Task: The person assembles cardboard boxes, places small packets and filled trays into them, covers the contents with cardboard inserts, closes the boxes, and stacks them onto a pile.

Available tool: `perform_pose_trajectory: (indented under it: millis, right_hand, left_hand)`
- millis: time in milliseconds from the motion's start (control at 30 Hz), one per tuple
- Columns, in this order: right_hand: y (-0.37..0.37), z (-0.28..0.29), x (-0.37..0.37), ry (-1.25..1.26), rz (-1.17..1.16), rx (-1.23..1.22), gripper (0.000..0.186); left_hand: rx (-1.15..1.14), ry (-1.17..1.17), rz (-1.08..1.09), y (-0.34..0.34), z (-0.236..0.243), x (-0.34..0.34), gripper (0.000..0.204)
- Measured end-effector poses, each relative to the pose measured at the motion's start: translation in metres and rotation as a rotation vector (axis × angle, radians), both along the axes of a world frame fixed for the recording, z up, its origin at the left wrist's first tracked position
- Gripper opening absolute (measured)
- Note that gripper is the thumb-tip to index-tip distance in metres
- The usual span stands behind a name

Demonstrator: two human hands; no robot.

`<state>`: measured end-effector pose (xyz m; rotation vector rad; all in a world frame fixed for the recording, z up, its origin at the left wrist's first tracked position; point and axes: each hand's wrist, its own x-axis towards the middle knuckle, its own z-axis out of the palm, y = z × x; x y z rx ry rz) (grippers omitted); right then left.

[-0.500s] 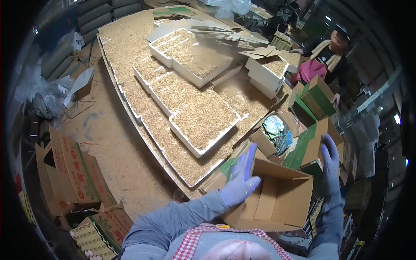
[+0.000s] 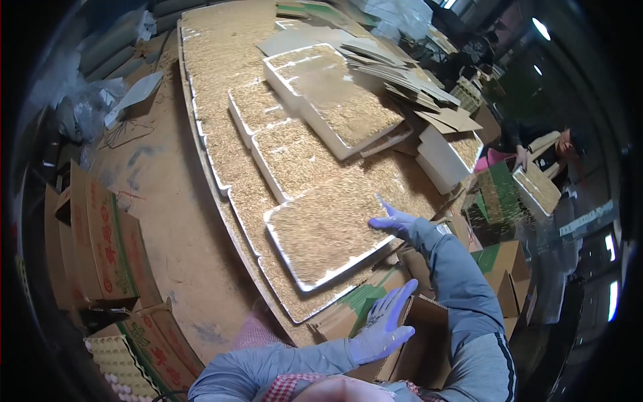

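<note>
My gloved right hand grips the right rim of a white foam tray full of tan granular material, which is blurred by motion. My gloved left hand is open, with fingers stretched out beside an open cardboard box that is partly hidden by my arms. Flattened green-and-brown cardboard lies left of that hand, along the table edge.
More filled trays and cardboard sheets cover the long table. Red-printed boxes and egg trays stand at left. Boxes stand at right, where a co-worker holds a tray with granules falling.
My right hand has swung up and left from beside the box onto the tray. My left hand has moved lower. The co-worker has leaned down, now holding a tray over the boxes.
</note>
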<state>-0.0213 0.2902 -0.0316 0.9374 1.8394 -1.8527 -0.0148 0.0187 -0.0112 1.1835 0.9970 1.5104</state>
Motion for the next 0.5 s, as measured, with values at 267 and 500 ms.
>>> perform_pose_trajectory:
  millis: [267,500]
  right_hand:
    - [-0.046,0.126,0.072,0.457,-0.332,0.300,0.088]
    - [-0.127,0.249,0.250,0.543,-0.893,0.663,0.071]
  left_hand:
    - [0.043,0.174,0.086,0.007,-0.002,0.019,0.080]
    - [-0.201,-0.310,-0.016,0.021,-0.004,0.023,0.079]
